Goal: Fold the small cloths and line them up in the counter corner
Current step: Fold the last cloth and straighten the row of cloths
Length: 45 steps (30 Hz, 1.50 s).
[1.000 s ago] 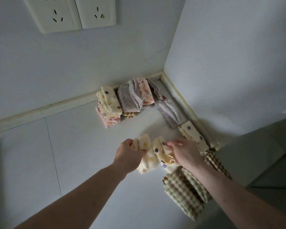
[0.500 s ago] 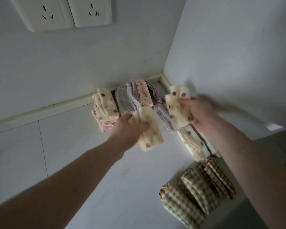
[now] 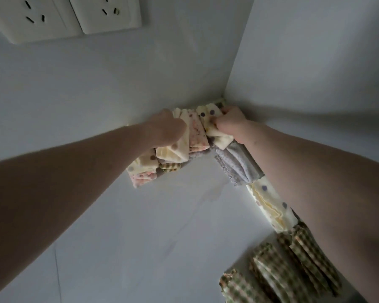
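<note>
Tucking cloths into the counter corner (image 3: 224,99), we have our right hand (image 3: 230,123) curled round a folded dotted cloth (image 3: 208,119) right at the corner, and our left hand (image 3: 164,127), just left of the corner, with fingers bent onto a cream cloth (image 3: 179,147) in the row there. We judge it best to push each fold upright and snug against its neighbours, easing off slowly so nothing topples.

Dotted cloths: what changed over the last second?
Both hands carried the dotted cloths from mid-counter to the corner. The right hand now pushes its dotted cloth into the corner; the left hand presses its cloth into the back row. Grey cloths and checked cloths stayed put.
</note>
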### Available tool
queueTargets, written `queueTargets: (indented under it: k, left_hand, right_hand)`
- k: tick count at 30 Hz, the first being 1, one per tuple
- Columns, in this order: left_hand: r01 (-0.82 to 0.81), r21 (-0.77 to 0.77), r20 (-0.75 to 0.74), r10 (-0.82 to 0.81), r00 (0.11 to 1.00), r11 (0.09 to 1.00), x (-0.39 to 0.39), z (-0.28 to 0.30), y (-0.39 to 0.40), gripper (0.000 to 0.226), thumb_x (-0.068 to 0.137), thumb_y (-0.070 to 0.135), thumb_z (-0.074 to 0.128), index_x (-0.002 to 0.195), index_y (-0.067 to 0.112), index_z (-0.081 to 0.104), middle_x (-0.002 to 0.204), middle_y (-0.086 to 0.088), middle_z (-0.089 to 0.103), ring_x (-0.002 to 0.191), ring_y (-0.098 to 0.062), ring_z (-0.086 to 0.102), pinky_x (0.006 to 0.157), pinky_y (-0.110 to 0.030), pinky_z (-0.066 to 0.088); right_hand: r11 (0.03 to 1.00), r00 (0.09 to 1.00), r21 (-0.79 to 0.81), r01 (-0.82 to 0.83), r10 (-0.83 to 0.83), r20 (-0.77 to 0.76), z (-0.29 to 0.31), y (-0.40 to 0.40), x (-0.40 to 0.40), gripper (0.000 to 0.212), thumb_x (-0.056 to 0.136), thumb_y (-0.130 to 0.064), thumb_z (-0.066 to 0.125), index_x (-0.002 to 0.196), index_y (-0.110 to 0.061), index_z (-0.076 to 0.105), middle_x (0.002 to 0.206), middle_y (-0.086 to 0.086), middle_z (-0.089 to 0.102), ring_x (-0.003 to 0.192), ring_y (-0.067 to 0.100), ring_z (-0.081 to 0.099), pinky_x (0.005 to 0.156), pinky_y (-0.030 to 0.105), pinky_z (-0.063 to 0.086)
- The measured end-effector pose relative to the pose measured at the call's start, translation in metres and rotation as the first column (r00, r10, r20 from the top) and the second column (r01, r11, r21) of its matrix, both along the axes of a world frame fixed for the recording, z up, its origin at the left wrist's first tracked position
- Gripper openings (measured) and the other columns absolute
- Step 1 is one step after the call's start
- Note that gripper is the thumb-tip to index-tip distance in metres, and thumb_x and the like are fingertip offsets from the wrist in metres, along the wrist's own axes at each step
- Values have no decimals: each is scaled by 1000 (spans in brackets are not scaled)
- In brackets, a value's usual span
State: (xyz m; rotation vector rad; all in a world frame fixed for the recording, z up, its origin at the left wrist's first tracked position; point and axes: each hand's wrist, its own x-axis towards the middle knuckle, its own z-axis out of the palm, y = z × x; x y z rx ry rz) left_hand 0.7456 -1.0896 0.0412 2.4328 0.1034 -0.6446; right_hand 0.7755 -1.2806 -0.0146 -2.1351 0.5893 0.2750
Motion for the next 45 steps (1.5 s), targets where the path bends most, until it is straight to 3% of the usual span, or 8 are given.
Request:
queueTargets:
  k: [7, 10, 18, 26, 29, 34, 38, 45]
  left_hand:
    - [-200, 221, 260, 140, 955, 954, -11, -35, 27, 51, 95, 45, 47, 136, 16, 55, 138, -12, 51, 129, -36, 44, 108, -46, 31]
    - [-293, 182, 409, 199, 891, 939, -28, -55, 29, 45, 97, 50, 46, 123, 17, 62, 145, -6, 41, 135, -33, 34, 113, -49, 21]
    - [-439, -131, 316, 457, 831, 889, -31, -81, -2, 42, 97, 47, 46, 123, 17, 59, 152, -3, 33, 140, -31, 29, 113, -52, 30]
    - [-503, -40, 217, 499, 839, 863, -13, -70, -29, 50, 95, 55, 51, 126, 16, 54, 146, -5, 30, 135, -31, 31, 109, -51, 30]
    - [-519, -50, 256, 513, 819, 853, -13, -64, -23, 62, 87, 62, 54, 128, 17, 44, 147, -6, 31, 135, -32, 32, 109, -49, 30]
    - [-425, -183, 428, 461, 777, 886, -33, -36, -12, 63, 80, 54, 64, 129, 20, 42, 145, -3, 35, 135, -32, 34, 115, -45, 27]
    - [-48, -100, 695, 104, 712, 994, -93, -12, -19, 58, 78, 45, 66, 127, 21, 47, 141, -4, 39, 127, -28, 39, 111, -44, 33]
    - [233, -82, -12, -235, 972, 969, -200, -26, -44, 50, 78, 68, 65, 115, 37, 56, 114, 17, 58, 108, -13, 58, 101, -41, 49]
  right_hand:
    - [988, 993, -152, 21, -3, 119, -18, 8, -4, 37, 98, -33, 63, 128, -11, 65, 122, 12, 71, 112, 31, 67, 79, 27, 46]
    - [966, 995, -253, -45, 65, 73, -30, 11, -9, 38, 104, -32, 45, 128, -7, 61, 125, 18, 66, 117, 36, 62, 90, 34, 47]
    - [907, 947, -412, -81, 200, 253, -32, 3, -21, 45, 104, -27, 44, 144, -7, 49, 140, 23, 53, 128, 40, 51, 105, 43, 43]
    - [751, 898, -641, -159, 380, 222, -28, -18, -26, 41, 101, -36, 46, 129, -15, 67, 132, 16, 61, 130, 37, 47, 114, 44, 34]
    - [836, 914, -517, -181, 337, 225, -19, -19, -32, 54, 98, -41, 34, 139, -17, 61, 144, 13, 58, 142, 32, 41, 121, 43, 29]
    - [949, 907, -316, -1, 134, 399, 17, -21, -102, 38, 103, -16, 47, 137, -17, 63, 138, 1, 61, 132, 18, 52, 111, 32, 40]
    - [948, 950, -319, 15, 86, 301, 21, -46, -189, 23, 96, -15, 63, 115, -26, 70, 115, -11, 66, 99, 8, 63, 81, 24, 48]
    - [895, 988, -438, -87, 135, 81, 21, -61, -275, 21, 84, -12, 72, 101, -24, 70, 98, -9, 68, 86, 17, 68, 80, 38, 58]
